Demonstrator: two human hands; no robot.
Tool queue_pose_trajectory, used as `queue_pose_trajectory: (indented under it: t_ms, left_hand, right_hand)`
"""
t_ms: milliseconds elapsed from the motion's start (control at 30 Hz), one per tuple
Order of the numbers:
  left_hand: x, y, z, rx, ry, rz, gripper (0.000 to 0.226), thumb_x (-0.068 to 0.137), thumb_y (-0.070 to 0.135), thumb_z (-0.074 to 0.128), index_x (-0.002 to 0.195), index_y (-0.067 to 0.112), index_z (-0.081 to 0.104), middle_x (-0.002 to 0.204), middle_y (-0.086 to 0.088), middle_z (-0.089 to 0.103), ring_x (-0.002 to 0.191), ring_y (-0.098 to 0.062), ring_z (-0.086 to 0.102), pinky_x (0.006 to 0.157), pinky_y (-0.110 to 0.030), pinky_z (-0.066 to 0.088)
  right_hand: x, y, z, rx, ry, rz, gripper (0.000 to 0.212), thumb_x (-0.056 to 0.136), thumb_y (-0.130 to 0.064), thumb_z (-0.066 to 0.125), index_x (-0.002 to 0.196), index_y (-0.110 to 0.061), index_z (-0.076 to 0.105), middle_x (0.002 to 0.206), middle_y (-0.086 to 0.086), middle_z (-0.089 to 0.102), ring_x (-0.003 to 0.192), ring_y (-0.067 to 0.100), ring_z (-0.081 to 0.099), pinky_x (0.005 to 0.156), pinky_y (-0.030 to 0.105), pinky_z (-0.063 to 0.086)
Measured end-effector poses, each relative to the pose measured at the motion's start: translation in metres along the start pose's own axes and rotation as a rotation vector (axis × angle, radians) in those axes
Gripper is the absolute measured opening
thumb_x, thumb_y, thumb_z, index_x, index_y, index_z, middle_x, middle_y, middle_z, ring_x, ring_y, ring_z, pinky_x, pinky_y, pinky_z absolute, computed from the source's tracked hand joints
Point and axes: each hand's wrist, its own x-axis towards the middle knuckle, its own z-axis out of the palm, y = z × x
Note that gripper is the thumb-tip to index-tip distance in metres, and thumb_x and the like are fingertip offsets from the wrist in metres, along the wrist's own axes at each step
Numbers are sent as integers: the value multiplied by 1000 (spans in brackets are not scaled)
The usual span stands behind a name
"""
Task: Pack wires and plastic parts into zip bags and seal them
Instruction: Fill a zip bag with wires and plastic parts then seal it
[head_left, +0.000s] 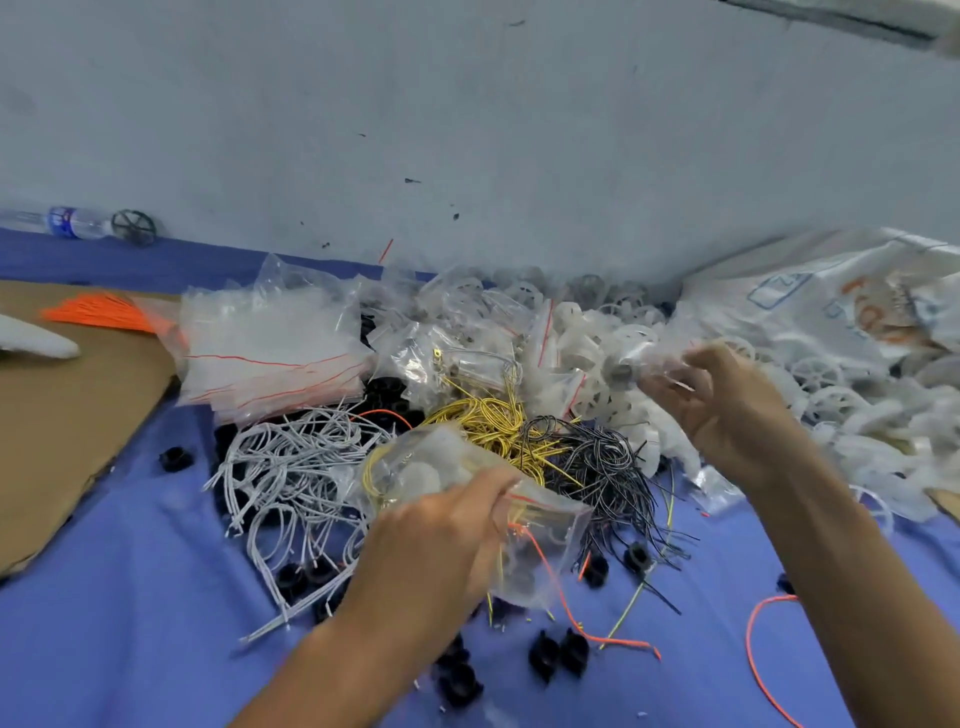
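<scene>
Black plastic parts (558, 656) lie scattered nearest, on blue cloth (130, 623), with a loose orange wire (748, 644) looping at the right. Next, the left hand (441, 540), fingers curled round a clear zip bag (545, 556) that holds yellow wire and a pale part. The bag's long axis runs from upper left to lower right, and its red seal strip shows just right of the knuckles. Beyond it are three heaps side by side: white wires (291, 467), yellow wires (488, 426) and black wires (608, 467). Up and to the right of the bag, well apart from it, the right hand (727, 400) pinches a blurred clear packet (641, 364) with a small grey piece inside; whether it is sealed cannot be told. Judged so, any transfer between hands runs along the diagonal from upper right down to the bag. The left hand is the nearer to the wire heaps, the right to the white plastic wheels (831, 379). Further back lie a stack of empty zip bags (270, 353), cardboard (62, 415), a printed sack (831, 291) and, against the wall, a water bottle (72, 223).
</scene>
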Motion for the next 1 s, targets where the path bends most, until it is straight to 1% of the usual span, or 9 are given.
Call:
queue_pose_trajectory:
  t_ms: [200,333,533,633,700,767,867,933,1000]
  left_hand:
    - [20,1,2,-171,96,-70,22,100,35,49,120,34,57,87,4,71,74,-22,64,65,-41,51]
    - [10,7,3,-146,108,-16,24,100,34,47,122,32,58,85,1,72,76,-29,65,65,-43,53]
    - [-8,15,2,35,96,95,31,89,28,57,118,27,65,68,5,68,58,-22,65,47,-32,50]
    - [-11,12,1,86,89,125,37,78,23,69,115,25,69,65,8,66,55,-16,62,44,-25,42]
    - [-15,8,3,108,94,161,37,80,24,71,117,26,68,67,10,66,56,-13,61,44,-25,40]
    - [-21,4,3,42,91,165,34,91,34,59,124,27,61,75,12,67,62,-11,60,48,-26,43]
    - [-38,-7,8,-77,31,146,58,86,55,58,135,27,48,90,19,48,76,-5,50,63,-18,39]
    - [-52,-19,15,-64,-49,210,71,75,60,68,132,25,44,101,20,43,86,-5,49,76,-17,40]
    - [-60,-30,24,44,-76,288,65,72,50,75,124,24,46,110,8,52,94,-15,53,83,-26,46]
  right_hand:
    - [-132,41,8,235,-309,218,23,81,-2,48,93,0,68,83,5,68,83,14,69,74,22,57]
    - [-145,91,41,136,-163,204,26,85,4,51,108,7,61,110,17,66,102,19,65,86,24,54]
    - [-116,109,88,-616,-262,252,36,97,9,41,68,-11,44,68,6,44,71,16,42,68,39,45]
    - [-125,145,83,-1143,-322,172,29,97,13,39,90,-9,55,77,-10,44,71,-1,48,97,21,42]
    - [-132,155,86,-1755,-216,180,26,96,18,34,104,8,58,78,-8,56,72,-5,58,83,4,40]
    - [-122,162,88,-1568,-381,291,25,103,4,36,114,-7,55,84,-10,55,82,-4,59,76,1,38]
    - [-111,133,94,-1816,-310,-78,33,102,-6,43,135,-2,48,119,17,57,107,20,54,95,25,39]
    - [-107,118,78,-1632,-443,-91,23,97,-12,48,115,-9,63,114,10,65,93,22,54,84,28,42]
    - [-116,107,40,-1515,-345,-214,17,92,-19,53,79,-25,62,77,-8,63,70,9,52,67,21,43]
